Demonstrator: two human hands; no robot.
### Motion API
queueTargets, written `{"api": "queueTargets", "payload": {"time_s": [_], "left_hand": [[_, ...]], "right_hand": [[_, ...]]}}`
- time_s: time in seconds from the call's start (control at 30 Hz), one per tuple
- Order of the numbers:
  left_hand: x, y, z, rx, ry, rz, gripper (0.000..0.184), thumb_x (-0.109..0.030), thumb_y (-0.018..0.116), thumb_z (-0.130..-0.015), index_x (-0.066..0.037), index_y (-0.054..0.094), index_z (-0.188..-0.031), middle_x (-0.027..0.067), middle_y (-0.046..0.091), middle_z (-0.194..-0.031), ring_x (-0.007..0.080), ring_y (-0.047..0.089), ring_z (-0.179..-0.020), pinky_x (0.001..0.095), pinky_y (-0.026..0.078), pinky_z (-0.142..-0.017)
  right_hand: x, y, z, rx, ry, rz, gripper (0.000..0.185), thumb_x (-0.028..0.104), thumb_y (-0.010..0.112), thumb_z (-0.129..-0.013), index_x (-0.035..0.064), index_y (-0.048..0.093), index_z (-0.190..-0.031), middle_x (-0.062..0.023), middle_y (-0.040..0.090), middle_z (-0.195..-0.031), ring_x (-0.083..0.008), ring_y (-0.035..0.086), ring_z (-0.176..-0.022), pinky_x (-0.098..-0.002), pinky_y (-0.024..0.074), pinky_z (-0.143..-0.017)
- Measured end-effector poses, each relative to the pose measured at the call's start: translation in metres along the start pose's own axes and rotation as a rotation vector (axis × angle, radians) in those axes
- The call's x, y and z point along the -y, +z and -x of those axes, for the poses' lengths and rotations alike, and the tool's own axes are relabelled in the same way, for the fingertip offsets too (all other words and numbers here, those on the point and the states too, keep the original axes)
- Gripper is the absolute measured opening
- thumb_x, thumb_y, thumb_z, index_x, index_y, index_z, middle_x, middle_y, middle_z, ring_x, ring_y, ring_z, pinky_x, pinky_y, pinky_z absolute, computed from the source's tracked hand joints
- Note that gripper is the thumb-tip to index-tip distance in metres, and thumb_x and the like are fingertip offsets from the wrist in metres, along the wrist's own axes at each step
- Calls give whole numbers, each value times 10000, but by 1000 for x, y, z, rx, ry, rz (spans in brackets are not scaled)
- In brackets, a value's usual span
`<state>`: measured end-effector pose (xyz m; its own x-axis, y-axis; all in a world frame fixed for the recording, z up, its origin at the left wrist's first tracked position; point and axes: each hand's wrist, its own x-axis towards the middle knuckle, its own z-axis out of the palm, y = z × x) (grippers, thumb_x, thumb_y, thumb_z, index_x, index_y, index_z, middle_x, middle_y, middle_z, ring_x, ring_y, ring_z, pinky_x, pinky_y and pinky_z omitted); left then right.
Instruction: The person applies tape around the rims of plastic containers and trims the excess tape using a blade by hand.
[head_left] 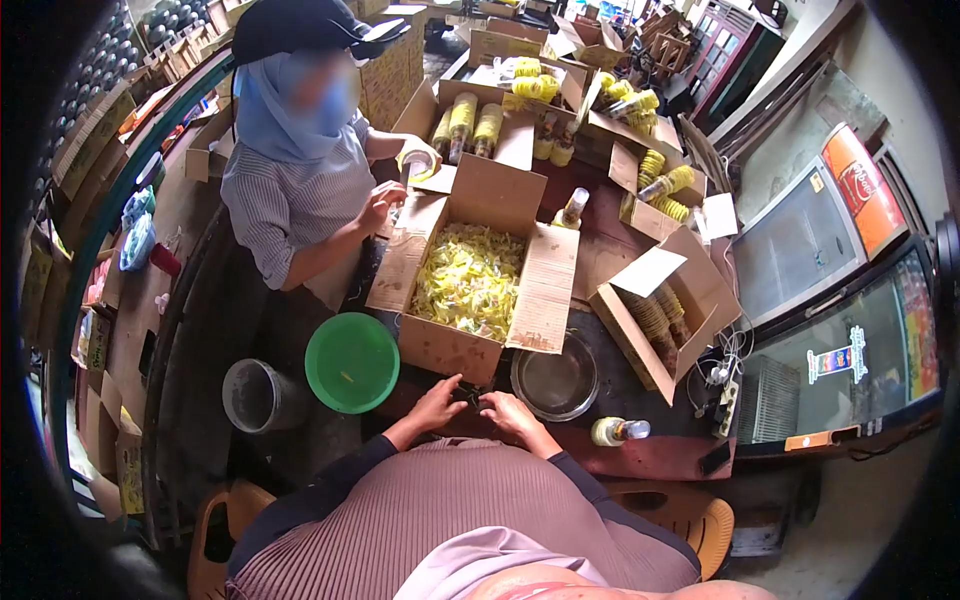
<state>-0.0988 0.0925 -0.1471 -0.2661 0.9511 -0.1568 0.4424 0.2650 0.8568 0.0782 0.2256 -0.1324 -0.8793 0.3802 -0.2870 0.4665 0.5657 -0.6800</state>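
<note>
My left hand [437, 404] is at the near table edge, below the front wall of an open cardboard box [450, 347]. Its index finger stretches forward, apart from the thumb. Facing it, my right hand [508, 411] has its fingers curled and drawn together. Something small and dark seems to lie between the two hands, too small to make out. The box holds a heap of small yellow-and-clear wrapped pieces [470, 280]. A round metal basin [555, 376] stands just beyond my right hand. To the left of my left hand is a green plastic basin [351, 363].
Across the table's left side a co-worker [300, 170] holds a roll of tape [419, 162]. A grey bucket [262, 396] stands at left. One yellow-wrapped bottle [619, 431] lies at right; another [572, 208] stands behind the box. Boxes of bottles [655, 320] line the right, near a glass-door fridge [840, 350].
</note>
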Motion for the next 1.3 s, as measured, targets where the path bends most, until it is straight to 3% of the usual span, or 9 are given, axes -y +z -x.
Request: {"api": "queueTargets", "payload": {"time_s": [0.1, 0.23, 0.33, 0.4, 0.63, 0.8, 0.9, 1.17, 1.3], "left_hand": [[-4, -15, -4, -32, -104, 20, 613, -284, 666, -835, -83, 411, -1355, 163, 546, -1207, 285, 608, -954, 378, 497, -835], [-8, -31, -11, -164, -47, -15, 541, -235, 656, -838, -58, 452, -1306, 151, 565, -1136, 287, 596, -928, 375, 486, -820], [-20, -44, -20, -251, 18, -6, 487, -197, 644, -841, -44, 472, -1270, 156, 555, -1084, 303, 575, -951, 376, 471, -830], [-26, -52, -29, -286, 15, -73, 453, -177, 636, -843, -37, 487, -1247, 160, 537, -1091, 321, 555, -986, 383, 461, -848], [-59, -63, -67, -449, 103, -244, 378, -173, 682, -808, -55, 569, -1149, 138, 510, -1122, 334, 479, -1058, 411, 403, -920], [-57, -65, -89, -500, 107, -404, 364, -190, 698, -791, -83, 588, -1121, 130, 491, -1169, 333, 442, -1109, 442, 378, -939], [-32, -64, -91, -457, 17, -441, 328, -235, 680, -808, -102, 612, -1099, 118, 486, -1215, 336, 428, -1155, 467, 374, -948], [-29, -67, -50, -507, 48, -383, 356, -155, 658, -816, -67, 578, -1152, 127, 500, -1211, 338, 465, -1128, 432, 389, -956], [-18, -60, -17, -490, 25, -352, 324, -158, 643, -825, -70, 586, -1132, 112, 512, -1192, 322, 481, -1113, 426, 394, -943]], "right_hand": [[-1, 0, -8, -118, -59, -51, 388, 53, 548, -781, 7, 575, -1165, -211, 655, -996, -361, 632, -943, -406, 497, -837], [-9, 4, -18, -221, -116, -134, 485, -58, 450, -729, 40, 582, -1186, -117, 644, -780, -191, 627, -621, -314, 512, -593], [2, -14, -7, -195, -50, -11, 498, 68, 637, -769, 61, 510, -1250, -154, 585, -980, -299, 612, -891, -377, 501, -777], [-1, -18, -4, -107, 35, -24, 564, 183, 670, -787, 104, 453, -1302, -156, 508, -1173, -365, 550, -1051, -445, 475, -857], [-6, -33, -4, -133, 5, -258, 452, 74, 537, -828, 103, 490, -1277, -148, 580, -1068, -338, 594, -969, -415, 492, -829], [18, -64, -6, -275, 6, -200, 497, 117, 660, -795, 80, 505, -1265, -143, 565, -1040, -330, 599, -917, -409, 493, -789], [2, -64, -6, -317, -16, -55, 448, 152, 656, -806, 83, 533, -1231, -139, 562, -1047, -324, 603, -926, -415, 495, -797], [-17, -62, 29, -364, 138, -78, 346, 139, 619, -823, 39, 583, -1152, -154, 612, -1015, -327, 611, -944, -396, 491, -815], [-34, -51, 42, -379, 181, -92, 334, 131, 613, -825, 25, 589, -1141, -169, 637, -961, -324, 641, -841, -382, 500, -799]]}}
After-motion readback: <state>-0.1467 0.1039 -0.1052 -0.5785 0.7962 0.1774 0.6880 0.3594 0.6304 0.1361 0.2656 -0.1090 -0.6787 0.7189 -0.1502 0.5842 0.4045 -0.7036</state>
